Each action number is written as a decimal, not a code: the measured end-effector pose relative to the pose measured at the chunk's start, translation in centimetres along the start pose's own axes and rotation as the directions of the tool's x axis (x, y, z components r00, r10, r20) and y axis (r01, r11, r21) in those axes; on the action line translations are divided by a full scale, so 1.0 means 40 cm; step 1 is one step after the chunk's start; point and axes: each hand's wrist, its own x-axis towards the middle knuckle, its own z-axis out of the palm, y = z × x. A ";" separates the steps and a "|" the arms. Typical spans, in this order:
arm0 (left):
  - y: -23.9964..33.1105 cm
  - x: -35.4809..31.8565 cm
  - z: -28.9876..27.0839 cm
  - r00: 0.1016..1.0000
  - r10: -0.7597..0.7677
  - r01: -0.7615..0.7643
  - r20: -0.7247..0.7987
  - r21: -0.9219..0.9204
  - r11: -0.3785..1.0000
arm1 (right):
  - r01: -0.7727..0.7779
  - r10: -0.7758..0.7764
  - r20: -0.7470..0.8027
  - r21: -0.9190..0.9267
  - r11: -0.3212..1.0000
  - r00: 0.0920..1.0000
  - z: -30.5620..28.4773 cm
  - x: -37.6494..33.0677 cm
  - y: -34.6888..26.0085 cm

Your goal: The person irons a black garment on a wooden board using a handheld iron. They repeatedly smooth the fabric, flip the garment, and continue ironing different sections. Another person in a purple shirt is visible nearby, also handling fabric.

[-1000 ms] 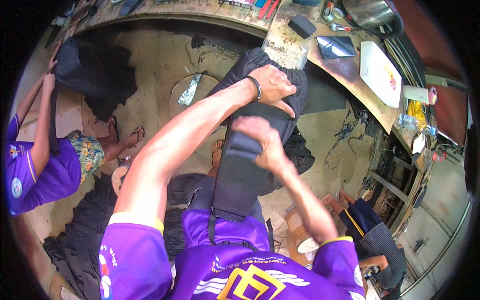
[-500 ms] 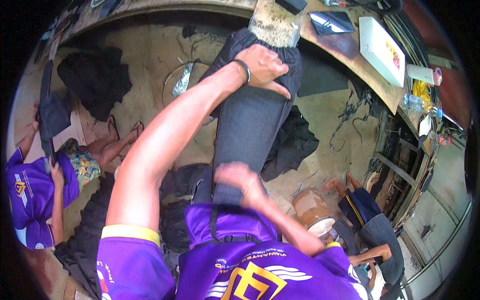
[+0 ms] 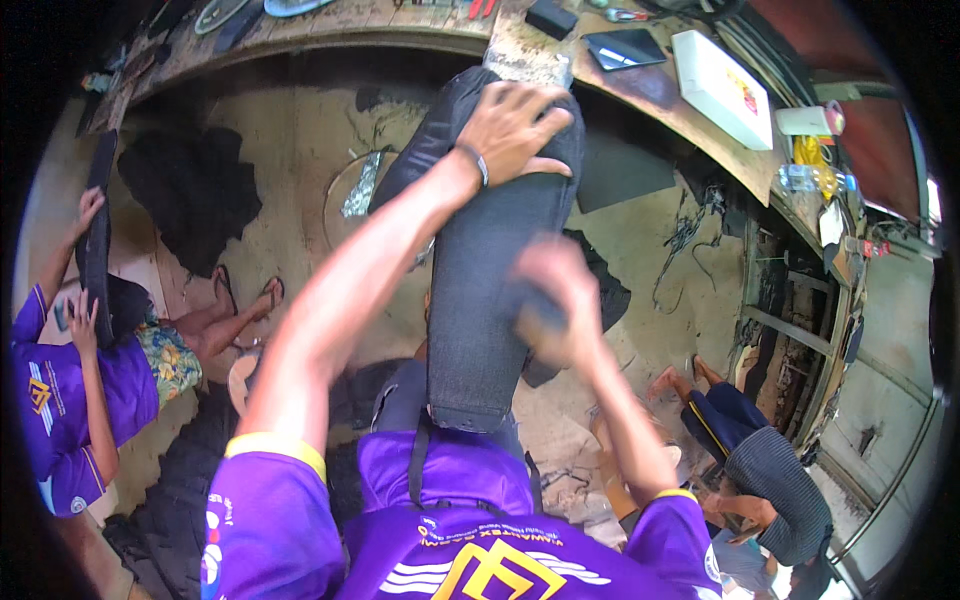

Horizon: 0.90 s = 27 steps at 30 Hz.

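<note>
A dark denim trouser leg (image 3: 475,270) is drawn smooth over a long form reaching from the bench toward my body, its narrow end close to my waist. At the far end, my left hand (image 3: 510,125) lies on the bunched dark cloth, fingers stretched out and thumb apart. Above the right side of the leg, motion smears my right hand (image 3: 565,295). Its fingers seem curled round a small dark block-like thing (image 3: 540,318), too blurred to name. A pale, worn board end (image 3: 530,68) shows beyond the cloth.
A wooden bench (image 3: 640,105) curves across the far side, bearing a dark tablet-like slab (image 3: 625,48) and a white box (image 3: 722,90). One co-worker (image 3: 90,390) handles dark cloth at left; another person (image 3: 770,480) crouches at lower right. Dark fabric (image 3: 190,185) lies on the floor.
My right hand has moved away from my waist, up and to the right along the trouser leg. The leg's narrow end now shows. My left hand stays at the far end, fingers now more stretched out.
</note>
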 end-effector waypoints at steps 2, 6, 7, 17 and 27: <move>0.063 -0.065 -0.031 0.897 -0.442 0.441 -0.013 0.091 0.893 | 0.211 -0.466 -0.273 -0.627 0.750 0.842 -0.056 0.190 0.106; 0.161 -0.278 -0.086 0.416 -0.848 0.873 0.329 -0.404 0.272 | 0.202 -0.470 -0.284 -0.637 0.744 0.835 -0.002 0.277 0.357; 0.181 -0.336 -0.091 0.430 -0.832 0.865 0.350 -0.422 0.270 | 0.164 -0.439 -0.273 -0.662 0.731 0.856 0.019 0.233 0.407; 0.628 -0.955 -0.367 0.268 -0.423 0.963 0.865 -0.249 0.102 | 0.102 -0.218 -0.093 -0.664 0.740 0.972 0.329 -0.311 0.034; 0.322 -0.471 -0.280 0.674 -0.687 0.737 0.273 -0.318 0.596 | 0.132 -0.242 -0.296 -0.348 0.928 0.924 0.242 -0.109 0.107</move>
